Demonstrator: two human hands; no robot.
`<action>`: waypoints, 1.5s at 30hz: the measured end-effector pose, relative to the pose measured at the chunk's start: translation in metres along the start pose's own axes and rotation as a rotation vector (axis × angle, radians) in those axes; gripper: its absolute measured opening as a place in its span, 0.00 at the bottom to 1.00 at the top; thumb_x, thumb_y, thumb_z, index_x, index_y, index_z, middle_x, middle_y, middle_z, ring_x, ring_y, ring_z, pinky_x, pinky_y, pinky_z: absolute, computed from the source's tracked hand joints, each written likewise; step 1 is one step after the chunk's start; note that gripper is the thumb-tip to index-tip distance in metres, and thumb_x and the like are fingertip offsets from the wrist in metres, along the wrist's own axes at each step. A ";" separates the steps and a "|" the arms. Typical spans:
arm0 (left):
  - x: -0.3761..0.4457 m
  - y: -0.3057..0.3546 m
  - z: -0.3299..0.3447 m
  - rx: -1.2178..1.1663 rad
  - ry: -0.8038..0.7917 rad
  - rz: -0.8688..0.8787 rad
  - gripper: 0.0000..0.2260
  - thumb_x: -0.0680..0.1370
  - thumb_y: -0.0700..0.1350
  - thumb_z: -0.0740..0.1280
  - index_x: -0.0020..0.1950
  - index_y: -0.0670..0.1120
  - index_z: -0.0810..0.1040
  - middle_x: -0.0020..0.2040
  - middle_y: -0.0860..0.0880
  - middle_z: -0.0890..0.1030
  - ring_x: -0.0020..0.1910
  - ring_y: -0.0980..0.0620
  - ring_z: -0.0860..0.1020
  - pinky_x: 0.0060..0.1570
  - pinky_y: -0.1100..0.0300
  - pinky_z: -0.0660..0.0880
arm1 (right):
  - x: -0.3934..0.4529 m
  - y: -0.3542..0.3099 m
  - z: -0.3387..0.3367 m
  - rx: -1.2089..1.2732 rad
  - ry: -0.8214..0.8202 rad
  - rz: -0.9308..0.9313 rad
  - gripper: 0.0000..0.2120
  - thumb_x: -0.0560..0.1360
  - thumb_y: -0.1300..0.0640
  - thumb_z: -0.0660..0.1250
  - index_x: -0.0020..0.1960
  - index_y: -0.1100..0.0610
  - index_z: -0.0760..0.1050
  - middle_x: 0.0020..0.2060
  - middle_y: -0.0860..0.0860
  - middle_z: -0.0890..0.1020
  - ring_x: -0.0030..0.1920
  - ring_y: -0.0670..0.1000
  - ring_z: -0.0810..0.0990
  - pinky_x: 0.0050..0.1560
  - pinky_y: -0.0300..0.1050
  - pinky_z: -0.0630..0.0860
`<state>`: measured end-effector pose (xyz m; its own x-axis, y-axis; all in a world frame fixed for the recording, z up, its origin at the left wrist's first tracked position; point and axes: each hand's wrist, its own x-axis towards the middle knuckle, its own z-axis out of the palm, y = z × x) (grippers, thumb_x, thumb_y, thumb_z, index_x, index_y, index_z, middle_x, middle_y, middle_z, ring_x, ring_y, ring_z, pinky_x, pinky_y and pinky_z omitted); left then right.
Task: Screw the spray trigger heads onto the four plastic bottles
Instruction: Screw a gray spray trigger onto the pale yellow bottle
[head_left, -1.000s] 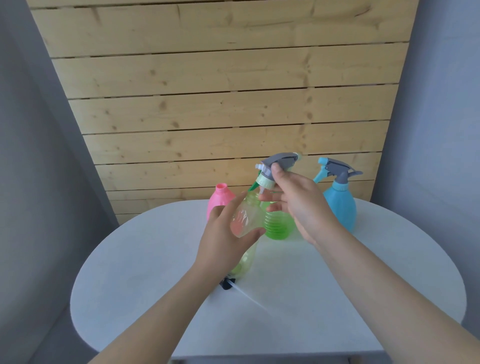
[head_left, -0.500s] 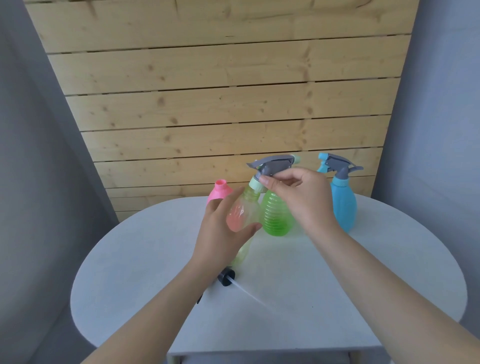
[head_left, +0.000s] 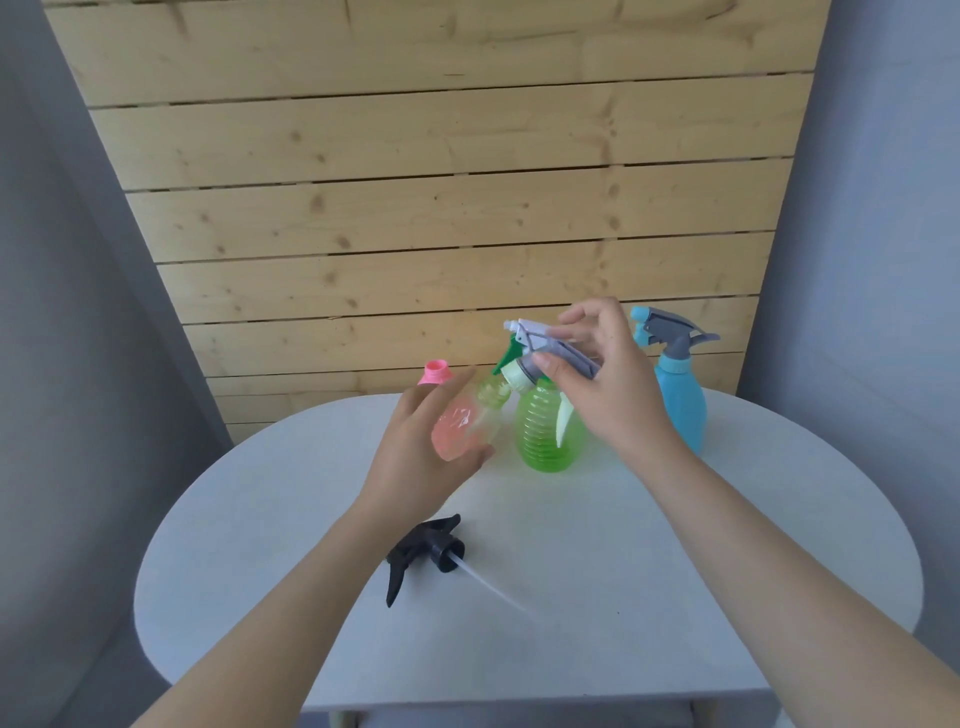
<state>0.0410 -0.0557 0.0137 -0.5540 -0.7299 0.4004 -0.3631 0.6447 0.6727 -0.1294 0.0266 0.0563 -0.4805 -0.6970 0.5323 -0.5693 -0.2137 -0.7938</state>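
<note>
Clear plastic: the clear bottle (head_left: 470, 426) sits in your left hand (head_left: 415, 457), lifted off the surface (head_left: 675, 545) and tilted, its neck pointing up and to the right.
Left hand: your fingers wrap around the bottle's belly and hold it.
Right hand: your right hand (head_left: 602, 384) pinches the grey trigger head (head_left: 545, 348) by its top, thumb near the white collar, the other fingers partly spread above it.
Key relation: the head sits right at the bottle's neck, leaning along the same tilted axis; I cannot tell whether the threads have caught. Your right hand is the one on the head, so I judge the twist is its job while the left hand steadies the bottle.
Black trigger head (head_left: 426, 551): it lies loose on the near part of the surface, just right of your left forearm, its thin dip tube trailing to the right.
Pink bottle (head_left: 435, 371): far left, mostly hidden behind your left hand, neck open, no head on it.
Green bottle (head_left: 550, 431): stands just right of the clear one; a green-tipped head seems to top it, partly hidden.
Blue bottle (head_left: 680, 395): far right, upright, head fitted.
Count, bottles: four.
Count, heads: four, one of them loose.
Left to do, as I judge it: the clear bottle and the pink one.
</note>
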 end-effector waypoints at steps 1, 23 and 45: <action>0.001 -0.001 -0.002 0.015 -0.002 -0.007 0.34 0.68 0.47 0.75 0.71 0.57 0.65 0.65 0.53 0.70 0.65 0.55 0.68 0.55 0.68 0.63 | 0.000 0.001 -0.001 0.001 -0.051 0.019 0.11 0.72 0.56 0.70 0.50 0.47 0.71 0.47 0.45 0.81 0.48 0.49 0.80 0.49 0.41 0.75; -0.001 0.005 -0.004 0.334 0.027 0.226 0.30 0.65 0.48 0.77 0.67 0.53 0.73 0.56 0.47 0.77 0.55 0.43 0.73 0.50 0.52 0.72 | -0.007 0.013 -0.004 0.107 -0.235 0.021 0.12 0.72 0.61 0.71 0.48 0.45 0.76 0.45 0.46 0.83 0.41 0.40 0.81 0.43 0.37 0.77; -0.001 0.019 0.012 0.618 -0.050 0.472 0.34 0.62 0.45 0.79 0.66 0.53 0.74 0.48 0.38 0.78 0.43 0.37 0.78 0.45 0.47 0.75 | -0.013 0.033 -0.034 0.120 -0.497 0.468 0.05 0.70 0.51 0.72 0.45 0.50 0.81 0.37 0.47 0.85 0.36 0.45 0.84 0.27 0.37 0.75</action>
<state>0.0255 -0.0403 0.0189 -0.7816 -0.3449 0.5197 -0.4239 0.9050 -0.0369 -0.1648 0.0522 0.0335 -0.2787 -0.9591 -0.0497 -0.2853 0.1321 -0.9493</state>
